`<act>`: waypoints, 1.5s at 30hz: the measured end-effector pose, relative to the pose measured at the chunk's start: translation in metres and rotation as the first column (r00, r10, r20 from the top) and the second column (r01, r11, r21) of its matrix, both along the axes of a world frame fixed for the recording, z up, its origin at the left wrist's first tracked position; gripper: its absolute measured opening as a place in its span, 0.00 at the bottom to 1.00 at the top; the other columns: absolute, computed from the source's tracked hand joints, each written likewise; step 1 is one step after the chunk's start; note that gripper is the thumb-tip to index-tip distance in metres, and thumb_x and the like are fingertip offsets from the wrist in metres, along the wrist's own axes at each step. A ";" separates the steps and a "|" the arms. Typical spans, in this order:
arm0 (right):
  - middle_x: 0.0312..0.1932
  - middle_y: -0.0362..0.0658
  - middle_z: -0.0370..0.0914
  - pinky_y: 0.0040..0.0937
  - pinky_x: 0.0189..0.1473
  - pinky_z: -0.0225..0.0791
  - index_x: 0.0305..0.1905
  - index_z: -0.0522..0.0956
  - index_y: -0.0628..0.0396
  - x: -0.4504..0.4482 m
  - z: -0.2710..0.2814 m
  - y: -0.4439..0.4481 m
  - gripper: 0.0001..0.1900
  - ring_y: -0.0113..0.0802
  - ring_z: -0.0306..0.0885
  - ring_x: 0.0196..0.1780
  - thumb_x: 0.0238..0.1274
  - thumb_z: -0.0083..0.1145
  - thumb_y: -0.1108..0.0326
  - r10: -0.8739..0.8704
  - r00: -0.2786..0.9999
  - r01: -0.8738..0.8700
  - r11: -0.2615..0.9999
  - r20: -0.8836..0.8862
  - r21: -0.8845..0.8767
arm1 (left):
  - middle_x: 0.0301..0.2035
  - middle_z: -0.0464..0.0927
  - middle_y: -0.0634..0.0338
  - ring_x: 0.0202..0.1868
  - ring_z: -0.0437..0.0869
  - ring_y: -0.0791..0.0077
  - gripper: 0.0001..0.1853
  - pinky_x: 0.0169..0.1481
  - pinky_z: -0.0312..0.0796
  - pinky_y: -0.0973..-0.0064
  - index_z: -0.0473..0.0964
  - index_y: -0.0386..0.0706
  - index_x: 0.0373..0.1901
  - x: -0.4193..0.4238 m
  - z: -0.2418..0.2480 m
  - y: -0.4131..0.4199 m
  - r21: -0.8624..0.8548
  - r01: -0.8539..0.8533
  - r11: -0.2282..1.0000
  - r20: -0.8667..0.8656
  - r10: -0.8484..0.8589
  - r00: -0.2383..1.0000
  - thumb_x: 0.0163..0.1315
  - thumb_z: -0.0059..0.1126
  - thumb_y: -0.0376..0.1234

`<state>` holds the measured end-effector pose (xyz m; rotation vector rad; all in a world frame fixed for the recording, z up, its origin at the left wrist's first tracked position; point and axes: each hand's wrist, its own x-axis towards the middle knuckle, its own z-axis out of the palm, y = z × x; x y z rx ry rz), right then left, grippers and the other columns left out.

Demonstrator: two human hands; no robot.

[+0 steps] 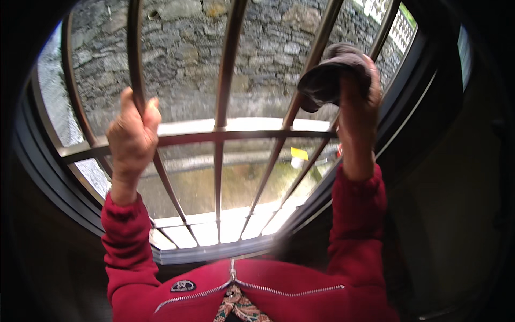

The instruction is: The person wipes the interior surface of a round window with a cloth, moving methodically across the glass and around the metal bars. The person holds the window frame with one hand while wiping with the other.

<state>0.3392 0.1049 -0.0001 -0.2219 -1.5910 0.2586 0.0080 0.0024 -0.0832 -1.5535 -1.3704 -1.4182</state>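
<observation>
My left hand (133, 137) is wrapped around an upright metal bar (136, 48) of a window grille, just above the horizontal crossbar (189, 138). Raised at the right, my right hand (360, 108) grips a bunched dark cloth (336, 74). The cloth looks grey-brown and hangs in folds over the fingers. It overlaps one of the slanting bars (318, 52) in view; whether it touches the metal I cannot tell. Part of my right fingers is hidden behind the fabric, and that hand is slightly blurred.
A dark window frame (52, 189) surrounds the grille, with a pale sill track (217, 250) along the bottom. Beyond the bars stands a rough stone wall (181, 60). A yellow object (299, 153) lies outside, low on the right. A white balustrade (396, 30) shows at upper right.
</observation>
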 end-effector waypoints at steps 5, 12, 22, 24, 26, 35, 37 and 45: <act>0.45 0.46 0.83 0.29 0.51 0.80 0.55 0.71 0.61 -0.063 -0.011 0.013 0.17 0.34 0.85 0.45 0.62 0.56 0.81 0.306 0.942 -0.334 0.897 -0.139 -0.290 | 0.18 0.75 0.53 0.22 0.80 0.49 0.13 0.27 0.70 0.57 0.68 0.44 0.47 0.005 0.002 -0.004 -0.009 0.007 1.000 0.038 -0.006 0.999 0.65 0.60 0.33; 0.37 0.52 0.83 0.40 0.42 0.77 0.51 0.71 0.60 -0.043 -0.063 -0.021 0.18 0.50 0.86 0.41 0.59 0.66 0.74 -0.313 0.911 0.324 0.946 0.270 0.002 | 0.19 0.76 0.52 0.22 0.80 0.47 0.14 0.26 0.70 0.54 0.68 0.44 0.48 0.003 -0.001 -0.002 0.003 -0.020 1.000 0.020 0.020 1.000 0.64 0.61 0.33; 0.31 0.45 0.82 0.29 0.32 0.79 0.41 0.78 0.63 -0.017 0.129 0.026 0.18 0.33 0.83 0.31 0.72 0.58 0.54 0.553 0.832 -0.511 0.796 0.048 -0.323 | 0.18 0.76 0.53 0.23 0.81 0.48 0.15 0.28 0.70 0.55 0.67 0.43 0.49 0.003 -0.004 0.002 -0.015 -0.022 1.000 0.043 0.023 0.999 0.63 0.60 0.32; 0.33 0.42 0.82 0.27 0.34 0.77 0.44 0.79 0.63 -0.038 0.169 0.049 0.12 0.30 0.83 0.34 0.67 0.63 0.63 0.620 0.776 -0.602 0.782 0.113 -0.161 | 0.18 0.76 0.53 0.23 0.81 0.48 0.15 0.28 0.70 0.55 0.67 0.43 0.49 0.003 -0.004 0.002 0.011 -0.033 0.999 0.032 0.032 0.999 0.64 0.60 0.32; 0.35 0.40 0.82 0.26 0.33 0.76 0.47 0.80 0.60 -0.050 0.186 0.057 0.12 0.27 0.82 0.34 0.67 0.63 0.63 0.473 0.877 -0.479 0.850 -0.083 -0.220 | 0.18 0.76 0.52 0.23 0.81 0.48 0.15 0.27 0.70 0.55 0.67 0.42 0.49 0.002 -0.003 0.002 0.002 -0.008 1.000 0.041 0.008 0.999 0.64 0.60 0.33; 0.39 0.48 0.85 0.29 0.45 0.80 0.48 0.79 0.62 -0.052 0.067 0.025 0.10 0.38 0.85 0.40 0.67 0.55 0.69 -0.027 0.999 0.029 0.994 0.019 -0.107 | 0.17 0.75 0.53 0.23 0.81 0.50 0.16 0.26 0.70 0.55 0.67 0.44 0.50 0.006 0.000 -0.002 0.035 -0.042 0.998 0.005 0.042 0.999 0.63 0.61 0.33; 0.39 0.51 0.86 0.34 0.48 0.78 0.48 0.77 0.66 -0.050 0.013 0.021 0.10 0.41 0.86 0.42 0.64 0.57 0.74 -0.194 0.971 0.204 0.977 0.142 -0.064 | 0.17 0.75 0.54 0.22 0.81 0.50 0.16 0.26 0.70 0.55 0.67 0.44 0.49 0.006 0.000 -0.003 0.019 -0.004 1.000 0.029 0.004 1.000 0.63 0.61 0.33; 0.46 0.60 0.81 0.42 0.56 0.74 0.54 0.77 0.67 0.001 -0.061 -0.055 0.17 0.52 0.82 0.52 0.60 0.59 0.76 -0.494 0.709 0.445 0.867 0.504 0.224 | 0.16 0.74 0.56 0.20 0.80 0.53 0.15 0.25 0.71 0.58 0.67 0.44 0.46 0.009 0.000 -0.004 0.028 0.012 1.000 0.052 -0.014 0.999 0.62 0.62 0.32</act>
